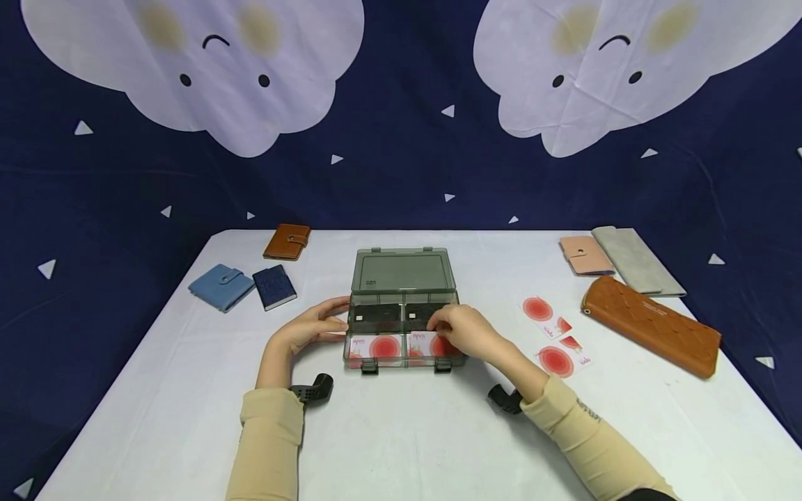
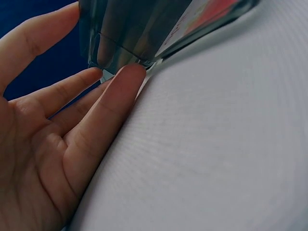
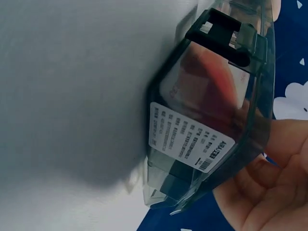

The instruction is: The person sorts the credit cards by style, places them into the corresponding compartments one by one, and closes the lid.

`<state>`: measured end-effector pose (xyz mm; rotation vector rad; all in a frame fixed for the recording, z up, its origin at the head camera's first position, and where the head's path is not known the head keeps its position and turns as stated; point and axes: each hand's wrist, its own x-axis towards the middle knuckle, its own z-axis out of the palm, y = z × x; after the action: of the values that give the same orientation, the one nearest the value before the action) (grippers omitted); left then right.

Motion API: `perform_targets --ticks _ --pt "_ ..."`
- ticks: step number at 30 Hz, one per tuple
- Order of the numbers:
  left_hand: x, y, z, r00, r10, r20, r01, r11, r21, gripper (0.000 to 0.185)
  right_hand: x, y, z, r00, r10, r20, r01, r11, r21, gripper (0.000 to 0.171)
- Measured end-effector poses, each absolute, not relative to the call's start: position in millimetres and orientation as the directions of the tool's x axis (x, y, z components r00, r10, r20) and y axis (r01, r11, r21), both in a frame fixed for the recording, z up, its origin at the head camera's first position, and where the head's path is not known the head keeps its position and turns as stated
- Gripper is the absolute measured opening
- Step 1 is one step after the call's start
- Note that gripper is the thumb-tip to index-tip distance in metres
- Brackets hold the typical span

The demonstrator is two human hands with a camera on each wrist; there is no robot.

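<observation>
A translucent grey-green card box (image 1: 404, 360) lies with its lid (image 1: 406, 271) raised at the back. Black cards (image 1: 376, 319) stand in its two rear compartments. White cards with red circles sit in the front ones. My left hand (image 1: 311, 322) touches the box's left wall with extended fingers; the left wrist view shows its thumb (image 2: 118, 91) against a lower corner. Over the front right compartment, my right hand (image 1: 465, 329) has curled fingers pinching the upper edge of a red-and-white card (image 1: 425, 344). Its fingertips are partly hidden.
Two red-and-white cards (image 1: 555, 360) lie right of the box. Beyond them are a brown woven wallet (image 1: 651, 325), a pink wallet (image 1: 586, 255) and a grey wallet (image 1: 639, 261). On the left are blue (image 1: 221, 287), navy (image 1: 274, 287) and brown (image 1: 287, 241) card holders.
</observation>
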<state>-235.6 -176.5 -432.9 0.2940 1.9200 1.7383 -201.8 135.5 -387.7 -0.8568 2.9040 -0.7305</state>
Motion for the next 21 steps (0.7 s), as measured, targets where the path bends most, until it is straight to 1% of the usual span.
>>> perform_targets --ticks 4,12,16,21 --pt "-235 -177 -433 -0.835 0.500 -0.228 -0.180 0.143 0.973 0.072 -198 133 -386 -0.851 -0.513 0.113 -0.515 0.773 -0.370 0.013" --pt "-236 -177 -433 -0.832 0.507 -0.227 -0.176 0.147 0.973 0.074 -192 131 -385 -0.849 -0.510 0.137 -0.526 0.791 -0.314 0.010" --pt "-236 -177 -434 -0.832 0.503 -0.233 -0.183 0.147 0.972 0.075 -193 135 -385 -0.849 -0.496 0.182 -0.528 0.780 -0.336 0.012" --pt "-237 -177 -434 -0.835 0.497 -0.236 -0.190 0.143 0.971 0.075 -196 155 -379 -0.879 -0.414 0.235 -0.476 0.789 -0.389 0.012"
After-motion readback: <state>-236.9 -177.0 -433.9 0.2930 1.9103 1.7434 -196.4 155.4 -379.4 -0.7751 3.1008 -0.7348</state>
